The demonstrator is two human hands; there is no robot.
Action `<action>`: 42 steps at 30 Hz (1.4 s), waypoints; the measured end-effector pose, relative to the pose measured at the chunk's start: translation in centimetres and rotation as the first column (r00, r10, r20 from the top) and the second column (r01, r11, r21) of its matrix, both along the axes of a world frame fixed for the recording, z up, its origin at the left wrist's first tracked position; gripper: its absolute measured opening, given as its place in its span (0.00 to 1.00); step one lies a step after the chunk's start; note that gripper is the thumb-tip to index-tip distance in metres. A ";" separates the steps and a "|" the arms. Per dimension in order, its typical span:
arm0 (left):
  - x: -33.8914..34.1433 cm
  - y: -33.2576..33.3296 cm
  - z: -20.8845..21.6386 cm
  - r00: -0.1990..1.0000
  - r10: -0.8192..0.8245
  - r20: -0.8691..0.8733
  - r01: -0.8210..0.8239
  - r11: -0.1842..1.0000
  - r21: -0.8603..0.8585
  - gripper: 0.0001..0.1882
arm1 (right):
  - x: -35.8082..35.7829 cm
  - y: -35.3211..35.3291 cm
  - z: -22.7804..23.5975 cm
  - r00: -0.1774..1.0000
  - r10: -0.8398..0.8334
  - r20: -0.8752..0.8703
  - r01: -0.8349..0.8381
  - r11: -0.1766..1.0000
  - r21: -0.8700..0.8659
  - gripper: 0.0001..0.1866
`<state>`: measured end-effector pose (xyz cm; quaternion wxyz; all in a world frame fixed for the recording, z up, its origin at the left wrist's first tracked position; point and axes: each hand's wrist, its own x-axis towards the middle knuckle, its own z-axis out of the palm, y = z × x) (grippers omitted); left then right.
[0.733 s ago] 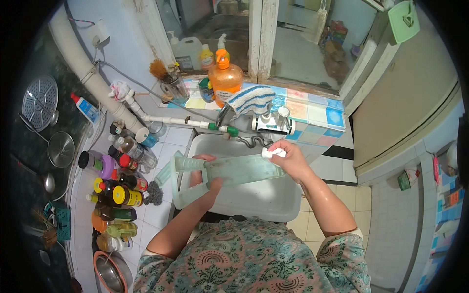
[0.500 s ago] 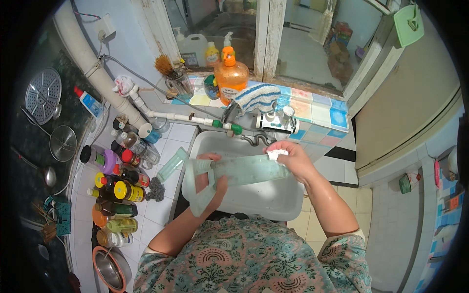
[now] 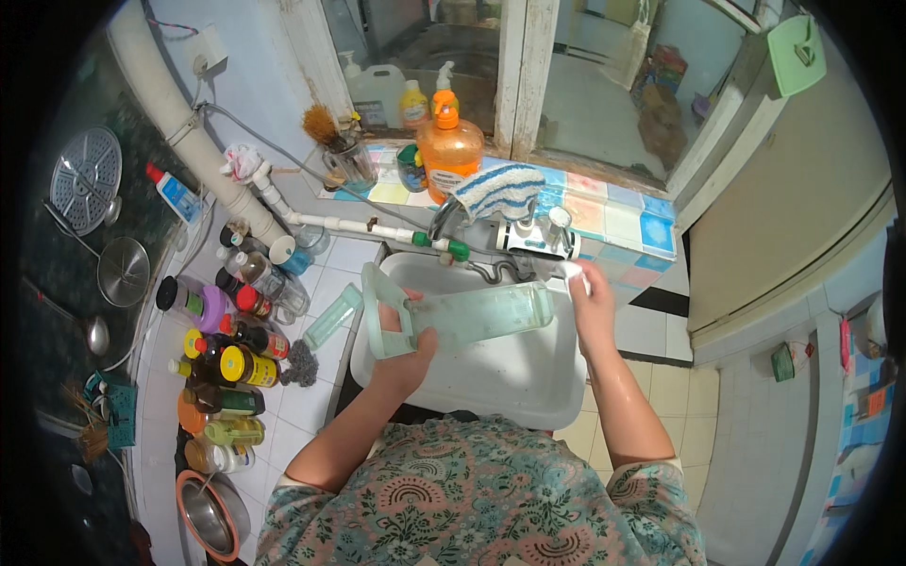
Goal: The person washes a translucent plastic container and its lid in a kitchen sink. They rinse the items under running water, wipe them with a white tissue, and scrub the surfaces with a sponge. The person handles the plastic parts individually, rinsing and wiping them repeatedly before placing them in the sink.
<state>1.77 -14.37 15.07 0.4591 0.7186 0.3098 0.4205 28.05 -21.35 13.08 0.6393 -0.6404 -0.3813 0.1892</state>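
Observation:
Over the sink, my left hand [image 3: 408,366] grips a long pale-green translucent plastic box [image 3: 486,316] near its wide, frame-like left end. The box lies almost level, tilted slightly up to the right. Past its far right end, my right hand [image 3: 593,304] is closed on a small white wad [image 3: 569,270]; whether it is cloth, paper or sponge I cannot tell. The wad is apart from the box. Below both hands sits the white sink basin [image 3: 538,401]. Left of it, a smaller pale-green plastic piece [image 3: 332,317] rests on the tiled counter beside a grey scouring pad [image 3: 301,364].
Behind the sink stands a faucet draped with a blue-and-white striped cloth [image 3: 498,191]. An orange pump bottle [image 3: 448,151] and a glass mug holding a brush [image 3: 349,162] line the tiled ledge. Several bottles and jars [image 3: 250,366] crowd the left counter, near a metal bowl [image 3: 209,517].
My right hand and the white wad have come off the box's right end, moving right and slightly up. The box's wide left end has swung up and turned in my left hand.

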 end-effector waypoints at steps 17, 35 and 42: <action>1.5 -0.6 0.8 0.999 0.021 0.031 -0.030 0.944 0.328 0.26 | -4.0 -1.1 2.9 0.390 -0.001 0.921 0.144 0.988 -0.060 0.12; 0.8 -0.1 0.7 0.992 0.082 0.097 -0.113 0.914 0.389 0.22 | -5.2 -1.0 3.0 0.522 0.029 0.853 0.111 0.989 -0.102 0.19; 0.1 1.5 -0.3 0.987 0.085 0.134 -0.134 0.897 0.421 0.20 | -5.8 -0.7 0.8 0.672 0.152 0.725 -0.084 0.988 -0.129 0.16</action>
